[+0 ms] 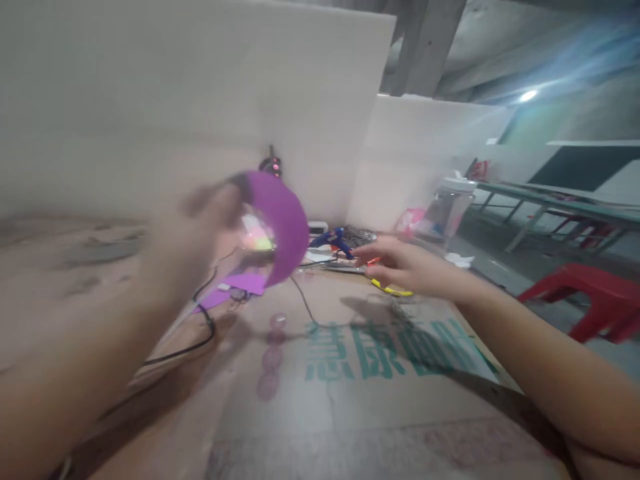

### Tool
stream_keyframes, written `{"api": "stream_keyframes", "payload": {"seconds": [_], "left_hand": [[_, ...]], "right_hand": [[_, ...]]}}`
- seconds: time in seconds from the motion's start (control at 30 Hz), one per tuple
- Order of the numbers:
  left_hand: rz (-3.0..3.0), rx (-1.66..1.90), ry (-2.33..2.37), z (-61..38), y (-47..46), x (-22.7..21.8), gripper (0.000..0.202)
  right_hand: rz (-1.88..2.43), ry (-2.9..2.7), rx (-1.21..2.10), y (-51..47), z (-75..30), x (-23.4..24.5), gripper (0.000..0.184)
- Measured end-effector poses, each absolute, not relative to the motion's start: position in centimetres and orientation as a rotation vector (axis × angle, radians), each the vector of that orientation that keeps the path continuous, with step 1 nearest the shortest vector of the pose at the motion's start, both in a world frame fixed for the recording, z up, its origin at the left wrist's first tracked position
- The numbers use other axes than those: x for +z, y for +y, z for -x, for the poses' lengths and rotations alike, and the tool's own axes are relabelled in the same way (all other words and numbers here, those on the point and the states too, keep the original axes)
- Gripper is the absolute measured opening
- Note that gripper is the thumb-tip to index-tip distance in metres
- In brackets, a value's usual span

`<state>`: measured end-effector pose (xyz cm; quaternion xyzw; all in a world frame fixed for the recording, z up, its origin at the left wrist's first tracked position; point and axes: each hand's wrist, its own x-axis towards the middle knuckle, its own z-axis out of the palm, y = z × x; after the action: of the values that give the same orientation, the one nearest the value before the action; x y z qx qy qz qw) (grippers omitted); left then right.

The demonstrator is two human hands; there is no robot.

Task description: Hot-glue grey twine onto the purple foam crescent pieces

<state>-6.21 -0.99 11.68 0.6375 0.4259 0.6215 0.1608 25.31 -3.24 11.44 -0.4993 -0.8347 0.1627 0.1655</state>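
Note:
My left hand [215,210], blurred by motion, is closed on one end of a curved purple strip [285,223], raised above the table. The strip bends in an arc, with a dark patch beside my fingers; its material cannot be made out. Over the right part of the table, my right hand [393,263] reaches inward with its fingers apart and nothing visible in them. Just beyond its fingertips lies a blue glue gun [330,237]. Below that hand shows a yellow curved object [390,289], partly covered. Flat purple pieces [230,293] lie under the raised strip.
A printed cardboard sheet [280,427] covers the near tabletop. Dark cables [207,333] run along the left. A clear lidded jar [450,207] stands at the back right, before pale panels [310,100]. A red stool [585,293] is on the floor to the right.

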Motion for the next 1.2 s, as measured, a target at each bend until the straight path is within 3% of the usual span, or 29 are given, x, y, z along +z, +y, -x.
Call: {"api": "stream_keyframes", "payload": {"seconds": [0.3, 0.6, 0.8, 1.07, 1.2], "left_hand": [[-1.946, 1.275, 1.147, 3.1, -1.4, 8.9, 0.029], [-1.594, 0.932, 1.018, 0.9, 0.9, 0.0, 0.037], [-1.74, 0.907, 1.007, 0.8, 0.7, 0.1, 0.036], [-1.787, 0.828, 1.085, 0.8, 0.6, 0.2, 0.036], [-1.803, 0.829, 1.072, 0.9, 0.6, 0.2, 0.037]], "right_hand": [[1.316, -2.26, 0.225, -5.9, -22.6, 10.7, 0.034], [1.522, -2.307, 0.094, 0.8, -25.6, 5.8, 0.034], [1.637, -2.105, 0.117, 4.3, -27.9, 2.7, 0.051], [1.725, -1.965, 0.231, 10.1, -25.3, 2.1, 0.065], [1.741, -1.901, 0.28, 13.0, -24.0, 1.3, 0.047]]}}
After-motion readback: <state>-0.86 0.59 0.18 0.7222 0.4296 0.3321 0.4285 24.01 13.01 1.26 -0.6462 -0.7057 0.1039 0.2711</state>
